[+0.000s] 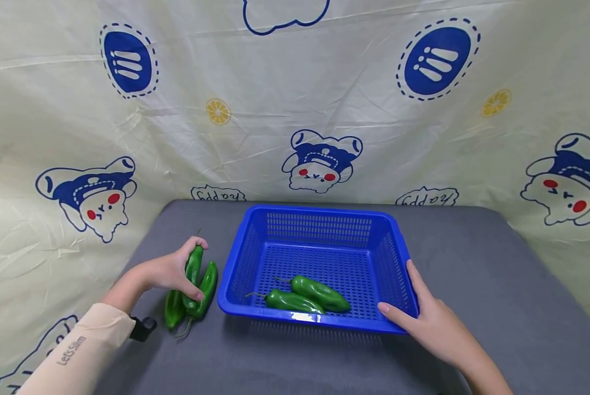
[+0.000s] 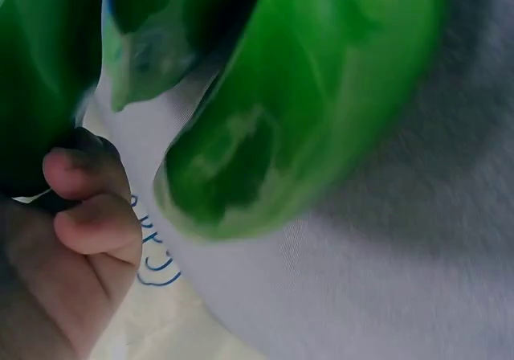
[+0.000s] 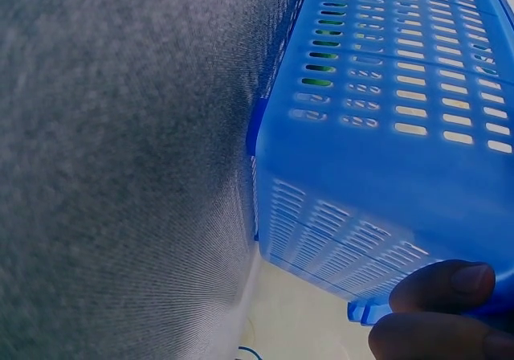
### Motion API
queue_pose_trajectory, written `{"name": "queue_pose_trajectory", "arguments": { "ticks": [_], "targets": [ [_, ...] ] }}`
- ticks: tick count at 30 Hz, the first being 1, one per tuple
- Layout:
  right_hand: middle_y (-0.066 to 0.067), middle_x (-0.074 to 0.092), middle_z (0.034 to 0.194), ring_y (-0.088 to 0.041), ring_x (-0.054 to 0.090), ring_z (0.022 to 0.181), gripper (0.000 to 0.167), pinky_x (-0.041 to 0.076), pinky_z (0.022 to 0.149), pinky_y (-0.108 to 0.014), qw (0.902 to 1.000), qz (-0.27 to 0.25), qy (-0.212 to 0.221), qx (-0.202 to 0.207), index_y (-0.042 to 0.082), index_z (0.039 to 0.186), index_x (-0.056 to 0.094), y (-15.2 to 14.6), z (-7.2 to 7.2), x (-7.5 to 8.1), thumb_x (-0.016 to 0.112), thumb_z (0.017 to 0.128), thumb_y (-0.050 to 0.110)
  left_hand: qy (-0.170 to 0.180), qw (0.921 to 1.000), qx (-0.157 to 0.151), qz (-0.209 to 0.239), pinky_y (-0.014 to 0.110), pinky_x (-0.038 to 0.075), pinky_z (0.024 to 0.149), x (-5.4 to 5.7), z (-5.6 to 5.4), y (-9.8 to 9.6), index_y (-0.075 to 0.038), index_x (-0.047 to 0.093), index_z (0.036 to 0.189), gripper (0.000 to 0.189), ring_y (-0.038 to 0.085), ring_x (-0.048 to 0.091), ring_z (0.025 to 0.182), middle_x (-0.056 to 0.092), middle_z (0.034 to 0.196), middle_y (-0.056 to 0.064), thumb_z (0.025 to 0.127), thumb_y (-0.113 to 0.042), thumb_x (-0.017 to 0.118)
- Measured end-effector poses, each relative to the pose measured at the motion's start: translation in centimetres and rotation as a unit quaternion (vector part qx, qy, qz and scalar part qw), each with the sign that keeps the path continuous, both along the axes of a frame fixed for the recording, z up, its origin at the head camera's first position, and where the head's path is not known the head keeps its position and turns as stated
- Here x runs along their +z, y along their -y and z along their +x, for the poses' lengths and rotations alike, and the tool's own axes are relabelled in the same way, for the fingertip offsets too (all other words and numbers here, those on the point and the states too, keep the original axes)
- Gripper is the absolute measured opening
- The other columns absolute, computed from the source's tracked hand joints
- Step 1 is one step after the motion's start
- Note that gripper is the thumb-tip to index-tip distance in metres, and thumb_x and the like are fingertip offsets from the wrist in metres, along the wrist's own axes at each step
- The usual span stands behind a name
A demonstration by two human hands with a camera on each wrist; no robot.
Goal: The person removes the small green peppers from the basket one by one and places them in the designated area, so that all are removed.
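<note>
My left hand (image 1: 169,271) grips a long green pepper (image 1: 193,267), thumb on its near side and fingers around its far end. Beneath and beside that one lie two more green peppers, one on the right (image 1: 209,285) and one on the left (image 1: 174,310). In the left wrist view, curled fingertips (image 2: 92,223) press against a pepper (image 2: 44,79). My right hand (image 1: 435,323) holds the right front corner of a blue plastic basket (image 1: 319,249), thumb over the rim, fingers along the outer side. Two green peppers (image 1: 322,293) lie inside, near its front wall.
The basket stands on a grey cloth-covered table (image 1: 477,274), just right of the loose peppers. A pale printed curtain (image 1: 255,148) hangs behind the table and along its sides. A black strap (image 1: 142,329) shows at my left wrist.
</note>
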State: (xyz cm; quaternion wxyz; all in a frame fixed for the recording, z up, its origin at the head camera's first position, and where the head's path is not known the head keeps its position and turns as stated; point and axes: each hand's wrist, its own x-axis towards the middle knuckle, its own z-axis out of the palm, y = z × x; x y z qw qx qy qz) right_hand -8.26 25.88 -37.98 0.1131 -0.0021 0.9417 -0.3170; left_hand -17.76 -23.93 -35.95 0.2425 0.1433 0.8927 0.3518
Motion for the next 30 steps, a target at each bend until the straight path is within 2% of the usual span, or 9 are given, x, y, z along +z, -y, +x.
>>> {"name": "queue_pose_trajectory", "arguments": {
  "ticks": [8, 10, 13, 15, 18, 20, 24, 27, 30],
  "targets": [
    [-0.031, 0.025, 0.157, -0.053, 0.037, 0.138, 0.11, 0.043, 0.094, -0.067, 0.9999, -0.003, 0.009, -0.005, 0.029, 0.154, -0.023, 0.1, 0.0, 0.1, 0.055, 0.089, 0.07, 0.034, 0.9992, -0.001, -0.022, 0.043, 0.047, 0.091, -1.4, -1.7, -1.8, -0.017, 0.023, 0.14, 0.099, 0.027, 0.053, 0.106, 0.047, 0.125, 0.02, 0.068, -0.021, 0.091],
    [-0.03, 0.026, 0.158, -0.053, 0.037, 0.138, 0.109, 0.043, 0.095, -0.067, 0.9999, -0.008, 0.009, -0.006, 0.029, 0.154, -0.023, 0.1, 0.0, 0.1, 0.055, 0.089, 0.07, 0.049, 0.9982, -0.008, -0.034, 0.046, 0.045, 0.095, -1.5, -2.0, -2.1, -0.018, 0.023, 0.143, 0.102, 0.03, 0.052, 0.112, 0.046, 0.13, 0.022, 0.068, -0.023, 0.091],
    [-0.03, 0.025, 0.158, -0.053, 0.036, 0.138, 0.109, 0.043, 0.095, -0.068, 0.9999, -0.006, 0.004, -0.007, 0.03, 0.154, -0.022, 0.1, 0.1, 0.1, 0.055, 0.089, 0.069, 0.069, 0.9962, -0.017, -0.052, 0.054, 0.039, 0.105, -1.5, -2.4, -2.4, -0.019, 0.019, 0.15, 0.107, 0.036, 0.043, 0.127, 0.036, 0.145, 0.025, 0.07, -0.027, 0.09],
    [-0.03, 0.025, 0.158, -0.053, 0.036, 0.138, 0.109, 0.043, 0.095, -0.068, 1.0, -0.005, 0.002, -0.006, 0.03, 0.155, -0.022, 0.1, 0.1, 0.2, 0.055, 0.089, 0.069, 0.069, 0.9955, -0.022, -0.062, 0.057, 0.036, 0.108, -1.6, -2.5, -2.5, -0.02, 0.016, 0.154, 0.11, 0.038, 0.039, 0.133, 0.031, 0.151, 0.027, 0.072, -0.031, 0.088],
    [-0.03, 0.023, 0.159, -0.053, 0.036, 0.138, 0.108, 0.043, 0.095, -0.068, 1.0, -0.005, -0.003, -0.006, 0.03, 0.155, -0.021, 0.2, 0.2, 0.1, 0.056, 0.089, 0.068, 0.047, 0.9962, -0.037, -0.064, 0.058, 0.037, 0.108, -1.7, -2.3, -2.3, -0.016, 0.013, 0.156, 0.11, 0.041, 0.04, 0.135, 0.034, 0.151, 0.028, 0.075, -0.036, 0.086],
    [-0.03, 0.023, 0.159, -0.053, 0.036, 0.138, 0.107, 0.043, 0.095, -0.068, 1.0, -0.007, -0.003, -0.006, 0.031, 0.155, -0.021, 0.2, 0.2, 0.1, 0.056, 0.09, 0.068, 0.022, 0.9964, -0.046, -0.067, 0.053, 0.043, 0.099, -1.7, -2.1, -2.3, -0.013, 0.016, 0.156, 0.108, 0.037, 0.051, 0.12, 0.046, 0.136, 0.027, 0.077, -0.038, 0.085],
    [-0.029, 0.024, 0.159, -0.053, 0.035, 0.139, 0.108, 0.043, 0.095, -0.068, 0.9999, -0.01, -0.004, -0.007, 0.03, 0.155, -0.021, 0.1, 0.2, 0.2, 0.056, 0.089, 0.068, -0.04, 0.9948, -0.045, -0.082, 0.052, 0.048, 0.091, -1.0, -1.5, -2.2, -0.01, 0.026, 0.155, 0.097, 0.035, 0.057, 0.11, 0.051, 0.128, 0.029, 0.081, -0.044, 0.08],
    [-0.029, 0.024, 0.159, -0.053, 0.035, 0.139, 0.108, 0.042, 0.095, -0.068, 0.9999, -0.012, -0.003, -0.008, 0.03, 0.155, -0.021, 0.1, 0.2, 0.2, 0.056, 0.089, 0.069, -0.092, 0.9917, -0.023, -0.087, 0.057, 0.048, 0.094, 0.2, -1.1, -1.9, -0.007, 0.033, 0.152, 0.086, 0.043, 0.056, 0.12, 0.046, 0.139, 0.033, 0.087, -0.047, 0.074],
    [-0.029, 0.024, 0.159, -0.052, 0.035, 0.139, 0.108, 0.042, 0.095, -0.068, 0.9999, -0.014, -0.004, -0.008, 0.029, 0.155, -0.021, 0.1, 0.2, 0.3, 0.056, 0.089, 0.068, -0.134, 0.9884, 0.011, -0.07, 0.047, 0.052, 0.079, 2.2, -0.7, -1.1, -0.005, 0.037, 0.149, 0.076, 0.035, 0.064, 0.096, 0.059, 0.118, 0.027, 0.091, -0.042, 0.07]
  ]
}}
